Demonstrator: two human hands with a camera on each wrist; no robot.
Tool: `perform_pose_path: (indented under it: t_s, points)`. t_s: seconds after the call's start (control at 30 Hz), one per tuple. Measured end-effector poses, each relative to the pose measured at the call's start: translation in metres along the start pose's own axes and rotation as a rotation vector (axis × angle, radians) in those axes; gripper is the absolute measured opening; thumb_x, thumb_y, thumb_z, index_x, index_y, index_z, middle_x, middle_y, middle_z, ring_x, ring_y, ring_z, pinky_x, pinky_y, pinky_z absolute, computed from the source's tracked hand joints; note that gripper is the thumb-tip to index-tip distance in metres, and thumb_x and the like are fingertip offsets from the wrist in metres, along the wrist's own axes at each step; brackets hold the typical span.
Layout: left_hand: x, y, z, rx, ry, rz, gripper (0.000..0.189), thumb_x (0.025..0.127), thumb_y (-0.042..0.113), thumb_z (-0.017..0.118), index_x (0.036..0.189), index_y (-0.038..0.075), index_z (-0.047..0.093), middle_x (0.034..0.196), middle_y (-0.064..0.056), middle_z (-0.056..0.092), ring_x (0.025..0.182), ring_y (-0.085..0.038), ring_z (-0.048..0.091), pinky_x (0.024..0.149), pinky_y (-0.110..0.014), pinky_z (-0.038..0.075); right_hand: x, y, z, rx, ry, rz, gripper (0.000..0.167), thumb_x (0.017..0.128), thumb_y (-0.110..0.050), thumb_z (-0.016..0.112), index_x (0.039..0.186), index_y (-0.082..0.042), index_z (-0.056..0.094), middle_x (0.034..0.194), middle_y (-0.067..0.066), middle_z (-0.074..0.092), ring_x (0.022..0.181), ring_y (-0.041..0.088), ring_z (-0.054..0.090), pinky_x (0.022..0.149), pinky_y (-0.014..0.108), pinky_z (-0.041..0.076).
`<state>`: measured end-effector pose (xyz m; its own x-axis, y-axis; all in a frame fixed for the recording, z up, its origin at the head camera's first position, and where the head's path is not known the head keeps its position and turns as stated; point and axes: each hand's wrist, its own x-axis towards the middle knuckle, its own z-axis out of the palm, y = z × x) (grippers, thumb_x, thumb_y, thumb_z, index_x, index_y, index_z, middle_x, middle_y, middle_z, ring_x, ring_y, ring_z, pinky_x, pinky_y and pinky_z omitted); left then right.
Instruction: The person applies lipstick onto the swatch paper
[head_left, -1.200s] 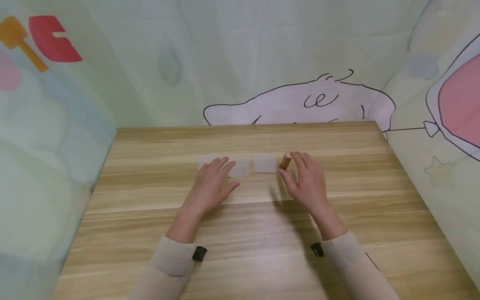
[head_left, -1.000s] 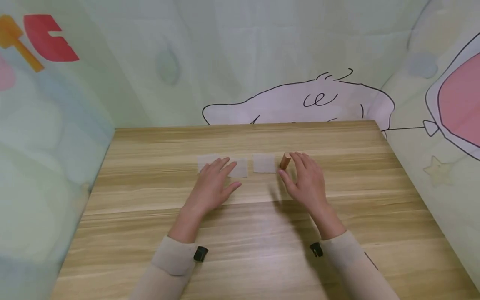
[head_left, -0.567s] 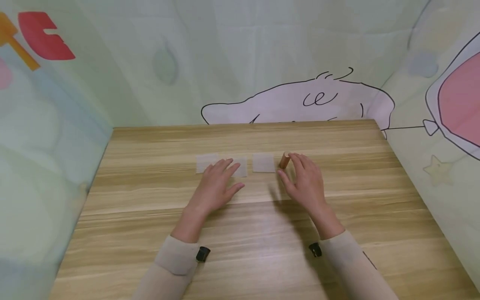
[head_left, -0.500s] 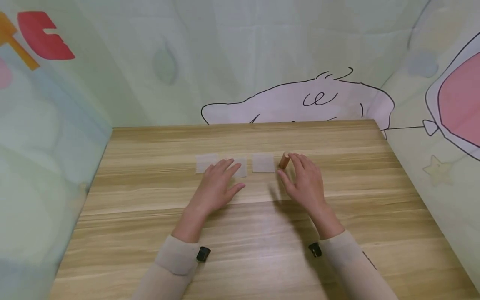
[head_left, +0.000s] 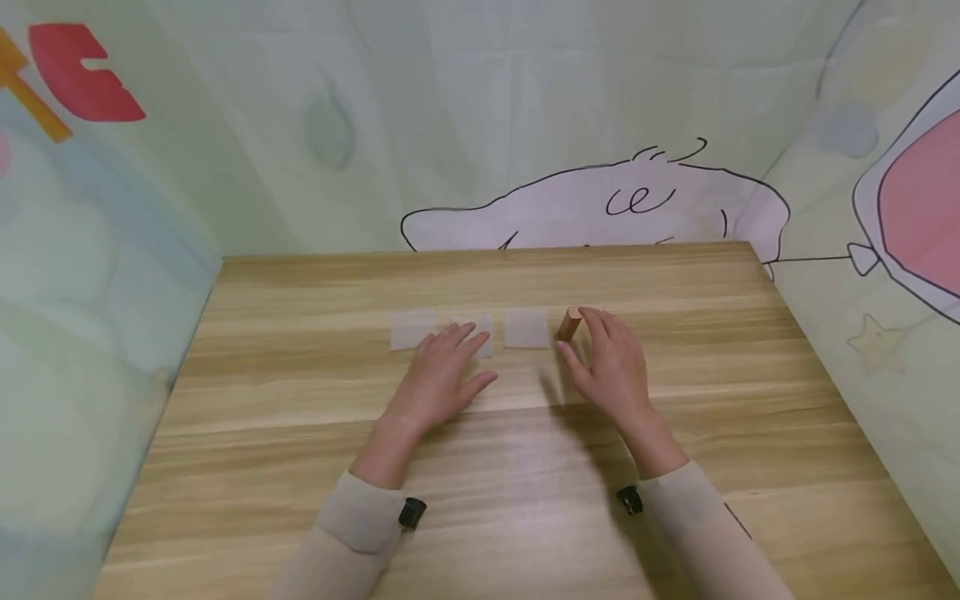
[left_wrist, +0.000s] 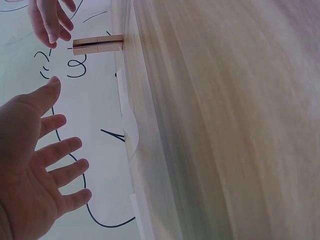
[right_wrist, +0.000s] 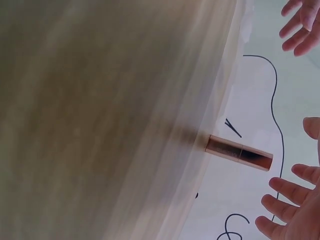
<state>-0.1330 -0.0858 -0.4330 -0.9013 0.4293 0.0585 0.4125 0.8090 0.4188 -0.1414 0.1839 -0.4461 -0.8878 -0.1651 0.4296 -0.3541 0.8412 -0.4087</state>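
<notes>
A copper-coloured lipstick tube (head_left: 569,323) stands upright on the table at the right end of a row of three white paper squares. My right hand (head_left: 613,362) hovers just beside it, fingers extended; in the right wrist view a gap separates the fingertips from the lipstick (right_wrist: 239,152). The left hand (head_left: 435,379), fingers spread and holding nothing, is over the middle square (head_left: 483,343) and partly hides it. The left square (head_left: 411,329) and right square (head_left: 526,327) lie flat. The left wrist view shows the lipstick (left_wrist: 97,45) closer to the right hand.
The wood-grain table (head_left: 517,467) meets a patterned cloth backdrop (head_left: 480,125) along its back edge. Similar cloth hangs at the left and right sides. Each sleeve cuff has a small black device, such as the left one (head_left: 412,513).
My left hand has drifted slightly right, uncovering more of the left paper square and covering more of the middle one. The right hand and lipstick have stayed nearly still.
</notes>
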Motion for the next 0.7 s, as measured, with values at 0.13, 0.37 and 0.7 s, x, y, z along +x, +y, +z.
perform_pose_path:
  t_s: [0.13, 0.37, 0.7]
  points:
    - [0.000, 0.001, 0.002, -0.012, -0.008, 0.006, 0.061, 0.100, 0.043, 0.063, 0.149, 0.011, 0.050, 0.155, -0.015, 0.044, 0.146, -0.037, 0.034, 0.119, -0.059, 0.024, 0.002, 0.006, 0.000, -0.004, 0.003, 0.022, 0.061, 0.093, -0.034, 0.073, 0.138, 0.003, 0.053, 0.131, 0.026, 0.060, 0.121, 0.044, 0.056, 0.102, 0.059, 0.044]
    - [0.003, 0.001, 0.004, 0.001, 0.017, 0.030, 0.059, 0.099, 0.042, 0.064, 0.148, 0.010, 0.052, 0.154, -0.015, 0.045, 0.145, -0.037, 0.036, 0.117, -0.060, 0.026, 0.006, 0.011, 0.001, -0.005, -0.007, 0.031, 0.063, 0.091, -0.032, 0.077, 0.138, 0.002, 0.053, 0.130, 0.026, 0.061, 0.121, 0.045, 0.056, 0.101, 0.059, 0.045]
    - [0.012, 0.003, 0.011, 0.002, 0.009, 0.068, 0.057, 0.100, 0.042, 0.064, 0.147, 0.012, 0.053, 0.154, -0.014, 0.046, 0.144, -0.036, 0.038, 0.117, -0.059, 0.028, 0.009, 0.007, 0.005, 0.002, -0.048, 0.059, 0.064, 0.091, -0.030, 0.078, 0.140, 0.001, 0.052, 0.132, 0.026, 0.061, 0.122, 0.044, 0.057, 0.103, 0.057, 0.044]
